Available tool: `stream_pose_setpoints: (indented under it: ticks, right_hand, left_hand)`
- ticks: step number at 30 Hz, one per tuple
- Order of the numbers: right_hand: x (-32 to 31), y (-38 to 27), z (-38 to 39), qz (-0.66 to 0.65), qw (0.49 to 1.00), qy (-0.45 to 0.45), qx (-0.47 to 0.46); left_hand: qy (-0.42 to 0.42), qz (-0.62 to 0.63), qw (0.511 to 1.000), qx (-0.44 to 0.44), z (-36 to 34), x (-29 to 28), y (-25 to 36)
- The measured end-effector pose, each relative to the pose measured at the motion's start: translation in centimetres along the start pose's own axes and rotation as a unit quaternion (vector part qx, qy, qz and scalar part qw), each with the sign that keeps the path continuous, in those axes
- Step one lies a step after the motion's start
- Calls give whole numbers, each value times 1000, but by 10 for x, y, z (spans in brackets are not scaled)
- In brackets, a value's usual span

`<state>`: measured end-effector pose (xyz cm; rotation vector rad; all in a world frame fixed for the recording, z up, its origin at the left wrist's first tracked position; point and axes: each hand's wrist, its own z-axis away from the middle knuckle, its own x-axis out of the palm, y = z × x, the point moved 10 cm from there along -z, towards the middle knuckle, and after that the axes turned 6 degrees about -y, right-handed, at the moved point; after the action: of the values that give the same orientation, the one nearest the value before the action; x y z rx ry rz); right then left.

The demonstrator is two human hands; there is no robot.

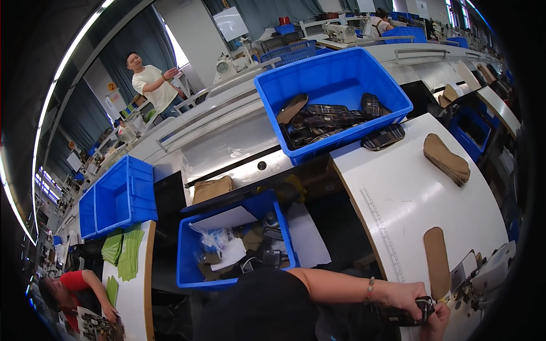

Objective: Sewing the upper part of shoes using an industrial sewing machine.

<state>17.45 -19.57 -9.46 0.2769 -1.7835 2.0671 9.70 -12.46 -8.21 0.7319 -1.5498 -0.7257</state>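
On the right, beside the sewing machine [480,287], my left hand [410,298] and my right hand [437,324] are close together. Between them they grip a dark fabric piece [424,306] with pale lines, and its exact shape is mostly covered by the fingers. A bracelet circles my left wrist. Just beyond my hands, a long brown sole-shaped piece [437,261] lies flat on the white table [392,199], touching the machine's side. Farther back on the same table sits a stack of brown sole-shaped pieces [446,159].
A big blue bin [347,145] holds dark plaid pieces, with one plaid piece [384,137] outside it. A lower blue bin [190,256] holds mixed items. Green fabric pieces [131,253] lie left, near a person in red [74,281]. Another person [153,85] stands far left.
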Motion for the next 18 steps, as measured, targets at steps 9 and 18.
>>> stream_pose_setpoints:
  ticks: [9,18]
  right_hand:
    - [-3,4,-2,-64,993,-98,-7]
    - [5,1,-3,-56,996,-70,-11]
  left_hand:
    - [0,-68,996,53,4,10,11]
    - [37,-52,997,48,-5,-10,0]
